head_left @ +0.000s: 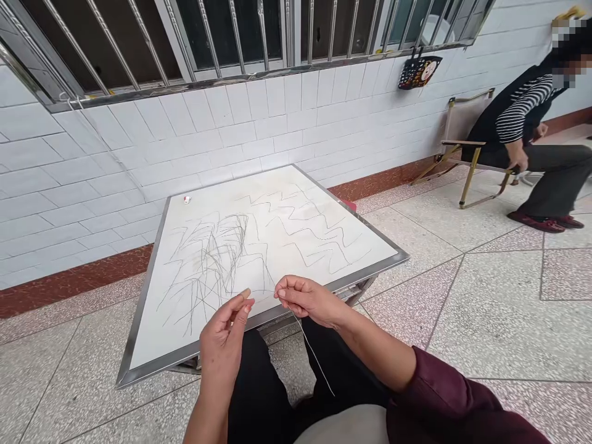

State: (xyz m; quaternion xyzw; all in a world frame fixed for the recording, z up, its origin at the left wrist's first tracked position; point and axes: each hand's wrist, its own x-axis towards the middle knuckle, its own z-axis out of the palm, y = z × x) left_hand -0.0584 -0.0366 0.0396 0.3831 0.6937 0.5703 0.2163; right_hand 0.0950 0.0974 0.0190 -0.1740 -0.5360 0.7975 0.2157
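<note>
Between thumb and fingertips, my right hand pinches a thin wire, whose loose end hangs down over my lap. My left hand is closed in a pinch just to the left, with a tan covering on one fingertip. A faint stretch of the wire seems to run across to it. Both hands are above the front edge of a white-topped table with a grey metal rim. Thin bent wires lie there, a tangled bunch at the left and separate zigzag pieces at the right.
A small white-and-red object sits at the table's back left corner. Behind stands a white tiled wall with barred windows and a hanging dark bag. At the right a person sits on a folding chair.
</note>
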